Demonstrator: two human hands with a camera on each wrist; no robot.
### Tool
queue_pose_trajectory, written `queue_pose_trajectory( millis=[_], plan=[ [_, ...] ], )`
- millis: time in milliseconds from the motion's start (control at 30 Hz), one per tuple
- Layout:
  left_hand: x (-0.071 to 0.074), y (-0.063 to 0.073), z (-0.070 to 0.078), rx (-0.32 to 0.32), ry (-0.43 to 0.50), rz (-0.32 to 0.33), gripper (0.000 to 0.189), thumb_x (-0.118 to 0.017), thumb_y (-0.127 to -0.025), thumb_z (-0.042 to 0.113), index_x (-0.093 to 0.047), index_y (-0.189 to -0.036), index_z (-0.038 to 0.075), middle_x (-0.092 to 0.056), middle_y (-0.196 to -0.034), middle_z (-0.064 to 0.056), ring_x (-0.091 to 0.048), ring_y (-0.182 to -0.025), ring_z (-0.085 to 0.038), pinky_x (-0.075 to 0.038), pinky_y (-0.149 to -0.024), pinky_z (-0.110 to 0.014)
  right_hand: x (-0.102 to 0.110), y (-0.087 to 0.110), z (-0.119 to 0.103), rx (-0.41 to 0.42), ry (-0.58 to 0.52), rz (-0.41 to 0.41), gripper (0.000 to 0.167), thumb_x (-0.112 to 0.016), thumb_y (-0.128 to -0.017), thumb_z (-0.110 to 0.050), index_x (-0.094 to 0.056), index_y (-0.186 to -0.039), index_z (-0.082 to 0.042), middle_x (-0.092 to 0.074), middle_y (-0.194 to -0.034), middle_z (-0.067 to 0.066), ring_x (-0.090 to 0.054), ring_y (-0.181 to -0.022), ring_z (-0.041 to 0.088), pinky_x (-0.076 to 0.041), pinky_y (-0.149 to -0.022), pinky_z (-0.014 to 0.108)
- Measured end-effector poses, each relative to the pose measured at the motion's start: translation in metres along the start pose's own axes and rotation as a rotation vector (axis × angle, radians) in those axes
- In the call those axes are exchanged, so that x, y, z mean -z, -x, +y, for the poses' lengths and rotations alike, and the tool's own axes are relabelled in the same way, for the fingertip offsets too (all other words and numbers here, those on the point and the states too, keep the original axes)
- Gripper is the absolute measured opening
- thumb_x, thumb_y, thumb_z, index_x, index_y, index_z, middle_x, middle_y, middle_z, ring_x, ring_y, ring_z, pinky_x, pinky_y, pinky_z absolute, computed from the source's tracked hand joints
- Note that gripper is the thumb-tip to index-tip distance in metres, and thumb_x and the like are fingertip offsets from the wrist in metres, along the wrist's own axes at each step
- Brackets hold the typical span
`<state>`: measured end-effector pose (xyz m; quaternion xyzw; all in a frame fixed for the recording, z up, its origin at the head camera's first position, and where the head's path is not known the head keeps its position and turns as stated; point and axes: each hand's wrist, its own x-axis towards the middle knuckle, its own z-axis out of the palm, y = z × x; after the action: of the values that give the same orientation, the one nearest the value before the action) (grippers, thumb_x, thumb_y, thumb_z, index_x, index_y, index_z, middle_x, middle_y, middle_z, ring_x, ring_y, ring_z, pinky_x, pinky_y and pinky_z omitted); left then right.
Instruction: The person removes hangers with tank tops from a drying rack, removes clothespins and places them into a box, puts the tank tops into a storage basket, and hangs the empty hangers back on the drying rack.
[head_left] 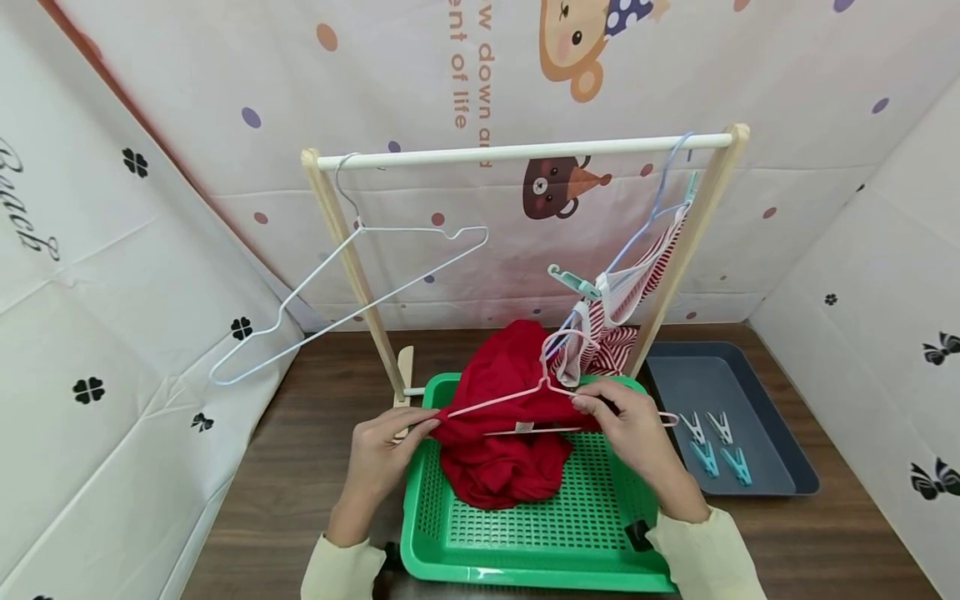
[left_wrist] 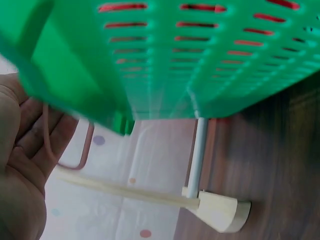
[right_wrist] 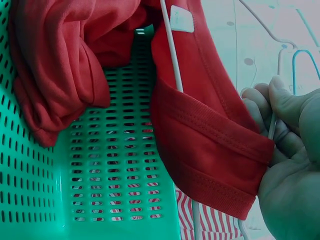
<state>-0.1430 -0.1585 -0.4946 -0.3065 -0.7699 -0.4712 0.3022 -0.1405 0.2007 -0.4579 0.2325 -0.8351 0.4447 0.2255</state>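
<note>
A pink clothes hanger point(head_left: 495, 403) is held level over a green basket point(head_left: 540, 571). Its hook points up, and its lower bar runs through the opening of a red garment point(head_left: 517, 350) with a small white label. The left hand point(head_left: 382, 454) pinches the garment's left edge; in the left wrist view the hanger's pink end loop point(left_wrist: 85, 152) shows beside the palm. My right hand point(head_left: 630, 425) pinches the hanger's upper arm to the right of the hook. In the right wrist view the thumb and fingers grip the hanger beside the garment's ribbed band point(right_wrist: 210, 135). Part of the garment hangs into the basket.
Behind the basket stands a rack with a white rail point(head_left: 480, 155). A white hanger point(head_left: 300, 292) hangs at its left, a blue hanger point(head_left: 660, 196) with a red-striped garment point(head_left: 611, 342) at its right. Several clothespins point(head_left: 705, 458) lie on a grey tray point(head_left: 780, 467).
</note>
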Motion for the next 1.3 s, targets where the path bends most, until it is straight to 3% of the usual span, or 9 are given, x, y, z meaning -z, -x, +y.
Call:
queue_pose_trajectory(
  millis=[333,500,767,933,1100,1300],
  plan=[
    [0.010,0.007,-0.004,0.010,0.004,0.055,0.033,-0.085,-0.078,-0.017,-0.083,-0.104,0.003,-0.080,-0.096,-0.009,-0.076,-0.077,-0.019,-0.057,-0.074,-0.014,0.002,0.003,0.002,0.034,0.008,0.046,0.029,-0.078,-0.088,0.014,-0.080,-0.099,-0.013,-0.073,-0.090,-0.002,-0.056,-0.074,0.009,-0.044,-0.064,0.019],
    [0.015,0.009,-0.007,0.011,-0.011,0.078,0.036,-0.085,-0.076,-0.020,-0.082,-0.104,0.003,-0.080,-0.096,-0.009,-0.077,-0.078,-0.021,-0.057,-0.078,-0.015,0.003,0.004,0.004,0.023,-0.001,0.056,0.028,-0.078,-0.088,0.014,-0.079,-0.098,-0.012,-0.073,-0.089,-0.001,-0.055,-0.073,0.009,-0.044,-0.062,0.019],
    [0.025,0.017,-0.016,0.088,-0.081,0.087,0.028,-0.084,-0.080,-0.017,-0.083,-0.101,0.003,-0.080,-0.095,-0.008,-0.077,-0.081,-0.020,-0.056,-0.080,-0.012,0.006,0.004,0.002,-0.012,0.007,0.061,0.021,-0.078,-0.090,0.008,-0.079,-0.097,-0.012,-0.070,-0.085,-0.005,-0.051,-0.067,0.009,-0.041,-0.058,0.022],
    [0.029,0.022,-0.022,0.119,-0.129,0.098,0.026,-0.085,-0.079,-0.015,-0.083,-0.099,0.003,-0.080,-0.093,-0.008,-0.077,-0.080,-0.020,-0.054,-0.080,-0.011,0.006,0.004,0.003,0.005,0.023,0.074,0.019,-0.079,-0.089,0.008,-0.079,-0.097,-0.010,-0.069,-0.085,-0.004,-0.051,-0.068,0.008,-0.041,-0.059,0.022],
    [0.032,0.026,-0.025,0.143,-0.155,0.093,0.025,-0.086,-0.079,-0.013,-0.082,-0.098,0.003,-0.079,-0.092,-0.009,-0.076,-0.079,-0.020,-0.054,-0.080,-0.010,0.006,0.003,0.003,0.038,0.027,0.091,0.028,-0.079,-0.087,0.014,-0.079,-0.097,-0.012,-0.068,-0.084,-0.004,-0.050,-0.068,0.007,-0.040,-0.058,0.021],
    [0.031,0.029,-0.026,0.148,-0.146,0.090,0.026,-0.086,-0.079,-0.014,-0.082,-0.098,0.003,-0.079,-0.092,-0.009,-0.076,-0.079,-0.020,-0.054,-0.080,-0.010,0.006,0.004,0.004,0.060,0.017,0.113,0.030,-0.079,-0.085,0.017,-0.079,-0.097,-0.011,-0.069,-0.086,-0.003,-0.052,-0.069,0.007,-0.041,-0.058,0.021]
  ],
)
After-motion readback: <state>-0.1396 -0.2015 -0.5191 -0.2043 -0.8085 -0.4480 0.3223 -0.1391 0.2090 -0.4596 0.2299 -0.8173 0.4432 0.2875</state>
